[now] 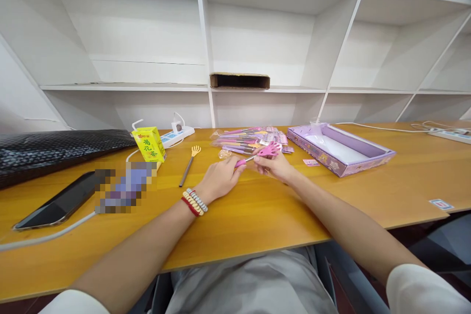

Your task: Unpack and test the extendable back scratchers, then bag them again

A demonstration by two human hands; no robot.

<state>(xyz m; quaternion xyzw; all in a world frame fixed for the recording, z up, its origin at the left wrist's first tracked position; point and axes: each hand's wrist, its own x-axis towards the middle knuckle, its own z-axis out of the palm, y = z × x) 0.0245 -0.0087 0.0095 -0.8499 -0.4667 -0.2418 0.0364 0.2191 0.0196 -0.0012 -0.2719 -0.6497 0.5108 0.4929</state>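
A pink back scratcher [271, 149] with a hand-shaped head and a metal shaft is held above the table, tilted up to the right. My left hand [218, 176], wearing beaded bracelets, is closed round its pink handle. Close to the head, my right hand [278, 167] pinches the shaft; some of its fingers are hidden. A second back scratcher [189, 167], with a yellow head and a dark handle, lies on the table left of my left hand. Just beyond my hands is a pile of back scratchers in clear packaging [246, 136].
A purple open box [340, 169] stands to the right, beside a small pink card [311, 162]. To the left are a yellow drink carton [149, 144], a phone [61, 201], a power strip [178, 135] and a black textured bag [62, 152]. White shelves [209, 34] rise behind, holding a cardboard box [240, 81].
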